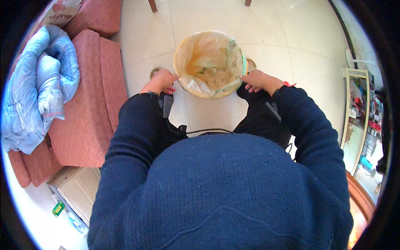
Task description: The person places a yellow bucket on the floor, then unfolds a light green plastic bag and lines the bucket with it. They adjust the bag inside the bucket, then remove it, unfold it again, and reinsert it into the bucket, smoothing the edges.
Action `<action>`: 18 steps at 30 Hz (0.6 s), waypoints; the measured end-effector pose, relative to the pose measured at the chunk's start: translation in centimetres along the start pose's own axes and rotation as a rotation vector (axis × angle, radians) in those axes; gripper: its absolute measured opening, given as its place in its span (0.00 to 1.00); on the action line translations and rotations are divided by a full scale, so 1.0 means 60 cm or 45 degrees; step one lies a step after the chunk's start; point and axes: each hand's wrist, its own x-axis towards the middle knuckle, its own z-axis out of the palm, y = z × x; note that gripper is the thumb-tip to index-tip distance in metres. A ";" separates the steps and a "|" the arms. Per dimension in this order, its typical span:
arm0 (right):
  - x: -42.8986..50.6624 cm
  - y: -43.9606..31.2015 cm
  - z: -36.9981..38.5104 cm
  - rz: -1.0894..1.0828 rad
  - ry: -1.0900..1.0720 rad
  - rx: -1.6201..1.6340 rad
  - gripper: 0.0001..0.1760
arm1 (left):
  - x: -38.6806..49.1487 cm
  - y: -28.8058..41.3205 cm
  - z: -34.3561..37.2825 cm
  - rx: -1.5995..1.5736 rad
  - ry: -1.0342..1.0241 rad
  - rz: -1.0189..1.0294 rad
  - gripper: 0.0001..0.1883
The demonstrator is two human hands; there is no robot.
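Before me on the floor stands a round yellowish waste bin (179, 83), lined with a thin translucent plastic bag (208, 57). The bag is folded over the rim, and greenish edging shows on its right side. Some dark marks and wrinkles show at the bottom, though I cannot tell what they are. At the left of the rim, my left hand (163, 82) pinches the bag's edge between thumb and forefinger. Opposite it, my right hand (258, 80) pinches the edge on the right, its other fingers curled beneath.
To the left is a reddish sofa (84, 93) with a blue quilt (51, 72) heaped on it. A white box-shaped object (79, 187) stands behind it. A pale-framed shelf unit (356, 115) holding various items stands at right. Wooden furniture legs (152, 5) rest on the tiled floor (206, 18) ahead.
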 end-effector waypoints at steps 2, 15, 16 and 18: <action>0.011 -0.013 0.009 0.060 0.013 0.040 0.27 | 0.010 -0.001 0.005 0.027 0.028 -0.007 0.17; 0.017 -0.022 0.007 -0.149 0.119 0.056 0.14 | 0.024 -0.010 0.006 0.204 0.043 0.192 0.12; 0.017 -0.021 0.007 -0.191 0.139 0.120 0.14 | 0.021 -0.011 0.006 0.156 0.041 0.216 0.12; 0.018 -0.017 0.008 -0.238 0.161 0.206 0.15 | 0.016 -0.013 0.004 0.098 0.058 0.214 0.12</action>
